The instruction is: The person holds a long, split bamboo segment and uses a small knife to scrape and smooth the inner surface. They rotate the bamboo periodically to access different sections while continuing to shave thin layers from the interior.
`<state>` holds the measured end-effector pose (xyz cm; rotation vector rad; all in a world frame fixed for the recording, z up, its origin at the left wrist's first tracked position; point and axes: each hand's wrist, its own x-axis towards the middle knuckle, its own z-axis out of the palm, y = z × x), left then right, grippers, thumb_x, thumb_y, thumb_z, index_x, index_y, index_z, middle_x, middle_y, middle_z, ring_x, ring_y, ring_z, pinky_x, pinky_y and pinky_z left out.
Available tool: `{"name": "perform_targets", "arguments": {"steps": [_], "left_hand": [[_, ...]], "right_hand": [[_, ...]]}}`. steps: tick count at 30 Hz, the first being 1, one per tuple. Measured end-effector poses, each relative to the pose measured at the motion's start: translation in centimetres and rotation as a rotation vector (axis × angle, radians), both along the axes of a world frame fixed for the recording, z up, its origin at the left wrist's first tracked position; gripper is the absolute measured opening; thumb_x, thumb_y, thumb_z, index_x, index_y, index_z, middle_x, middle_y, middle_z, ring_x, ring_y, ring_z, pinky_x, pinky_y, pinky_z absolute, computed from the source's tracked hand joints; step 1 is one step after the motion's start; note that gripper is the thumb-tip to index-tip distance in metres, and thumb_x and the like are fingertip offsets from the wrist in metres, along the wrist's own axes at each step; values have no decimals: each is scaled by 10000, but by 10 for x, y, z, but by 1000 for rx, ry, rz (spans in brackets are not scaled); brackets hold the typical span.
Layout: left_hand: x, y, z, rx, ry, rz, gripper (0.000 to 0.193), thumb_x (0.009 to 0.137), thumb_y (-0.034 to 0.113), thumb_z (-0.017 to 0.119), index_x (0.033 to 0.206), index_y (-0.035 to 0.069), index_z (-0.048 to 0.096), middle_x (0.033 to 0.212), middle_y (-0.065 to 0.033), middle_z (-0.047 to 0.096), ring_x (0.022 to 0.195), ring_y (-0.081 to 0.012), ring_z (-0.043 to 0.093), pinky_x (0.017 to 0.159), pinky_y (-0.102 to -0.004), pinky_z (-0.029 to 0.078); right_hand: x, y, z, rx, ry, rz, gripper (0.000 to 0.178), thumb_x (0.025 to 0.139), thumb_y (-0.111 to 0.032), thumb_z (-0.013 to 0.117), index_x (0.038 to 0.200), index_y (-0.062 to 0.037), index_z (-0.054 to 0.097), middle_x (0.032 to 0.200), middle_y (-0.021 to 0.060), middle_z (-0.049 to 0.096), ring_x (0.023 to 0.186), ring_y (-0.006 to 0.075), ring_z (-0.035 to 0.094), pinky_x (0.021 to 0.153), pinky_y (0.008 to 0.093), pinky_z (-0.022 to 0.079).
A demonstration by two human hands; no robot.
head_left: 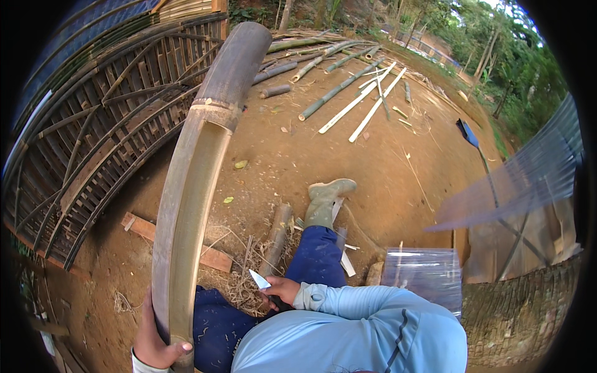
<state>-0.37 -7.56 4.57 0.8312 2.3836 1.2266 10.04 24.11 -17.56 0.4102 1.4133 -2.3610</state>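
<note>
My left hand (158, 339) is wrapped round the lower end of a thick bamboo pole (174, 180). The pole stands tilted up and away from me, with a long opening cut along its side that shows the pale hollow inside. Its far end, beyond a node ring, is whole and dark. Close to my lap, my right hand (283, 292) is closed round the dark handle of a knife (259, 280). The pale blade points up and to the left, apart from the bamboo.
Split strips (364, 99) and bamboo poles (333, 96) lie on the dirt ahead. A slatted bamboo structure (106, 130) stands at left. Near my boot (326, 199) are a short bamboo piece (275, 239), shavings (242, 280) and a wooden plank (149, 230). Clear plastic sheeting (522, 168) hangs at right.
</note>
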Motion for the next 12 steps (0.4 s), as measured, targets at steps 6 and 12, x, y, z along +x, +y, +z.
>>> {"name": "perform_targets", "arguments": {"steps": [6,12], "left_hand": [[-26,11,-1,119,98,-99,1149,799,574,717,1521,-115,148,1532,-293,320,1429,-343,346,1173,-404,250],[-47,8,-11,247,-10,-126,1044,876,571,627,1540,-80,152,1588,-209,281,1483,-317,245,1206,-386,147]], "right_hand": [[5,7,-16,70,44,126,238,1024,-149,505,1250,-78,495,894,84,652,667,142,603,629,289,513],[10,9,3,57,-62,124,415,1003,-182,544,1395,-137,415,936,107,676,679,160,640,667,327,584]]}}
